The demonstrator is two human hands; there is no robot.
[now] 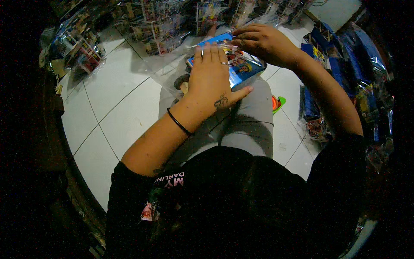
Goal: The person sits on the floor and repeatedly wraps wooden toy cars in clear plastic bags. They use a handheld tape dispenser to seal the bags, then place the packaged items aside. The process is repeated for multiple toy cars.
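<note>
A blue box (241, 77) with colourful printed figures lies across my lap, inside or under clear plastic wrap (166, 71) that spreads out to its left. My left hand (210, 71) rests flat on the left part of the box, fingers stretched away from me and thumb out to the right. Over the far right edge of the box, my right hand (265, 43) reaches in from the right with its fingers extended leftward on the plastic. Neither hand grips anything that I can see. The underside of the box is hidden.
Several plastic-wrapped packs (172, 26) stand along the far side. Another wrapped pack (88, 56) sits at the far left. Blue wrapped boxes (334, 64) are piled at the right. A green and orange tape dispenser (278, 103) lies on the white tiled floor (114, 99) beside my leg.
</note>
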